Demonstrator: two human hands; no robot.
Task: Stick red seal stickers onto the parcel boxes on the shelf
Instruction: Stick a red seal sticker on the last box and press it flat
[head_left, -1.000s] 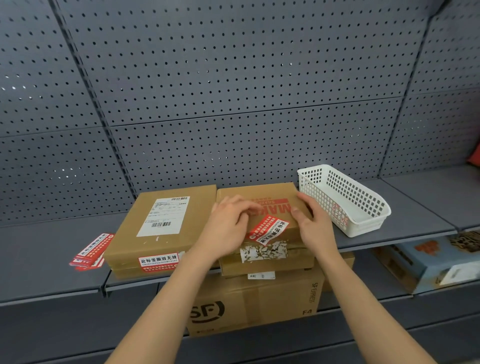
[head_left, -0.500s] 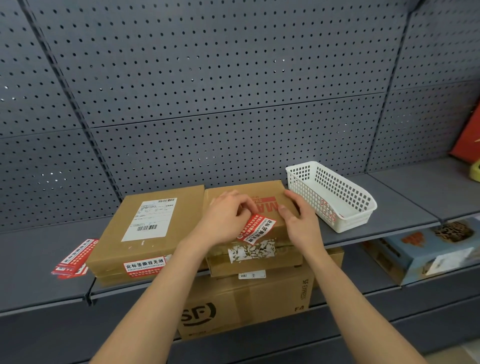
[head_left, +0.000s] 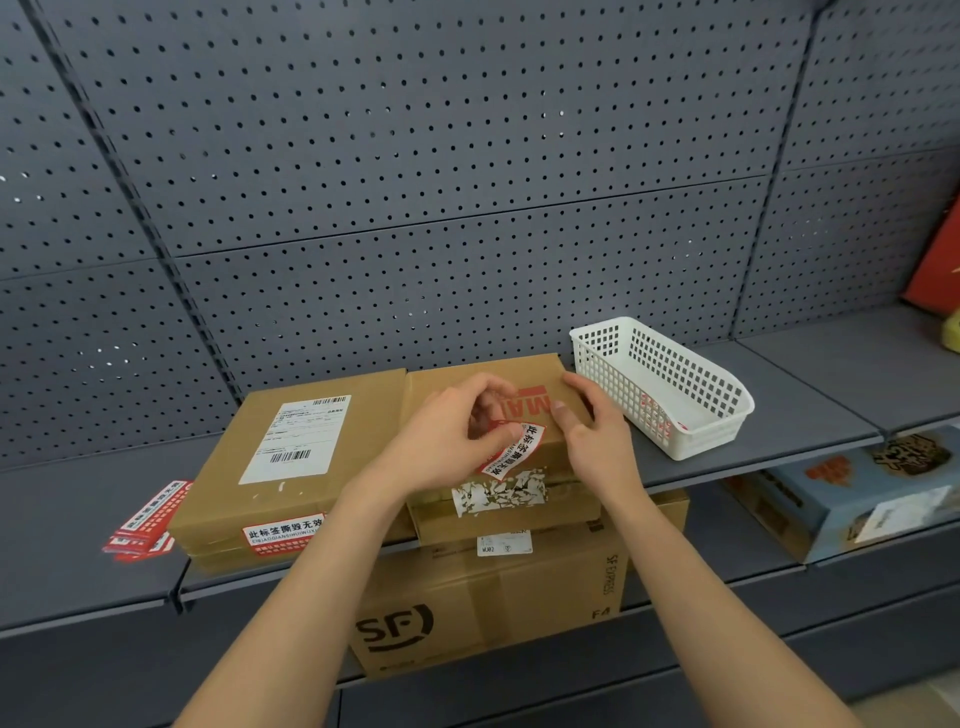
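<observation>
Two flat brown parcel boxes lie side by side on the grey shelf (head_left: 779, 431). The left box (head_left: 291, 467) has a white shipping label on top and a red seal sticker (head_left: 283, 535) on its front edge. Over the right box (head_left: 483, 384), my left hand (head_left: 452, 441) pinches the upper end of a red seal sticker (head_left: 514, 449), which curls up from the box's front top edge. My right hand (head_left: 597, 436) rests on the right side of that box, fingers bent against the top, beside the sticker.
A stack of red sticker sheets (head_left: 148, 519) lies on the shelf left of the boxes. A white plastic basket (head_left: 670, 384) stands to the right. Below are an SF carton (head_left: 493, 608) and a blue printed box (head_left: 852, 499). Pegboard backs the shelf.
The sticker's upper end has lifted and curled under my left fingers. My right hand has shifted slightly on the box. The camera view has moved a little to the right.
</observation>
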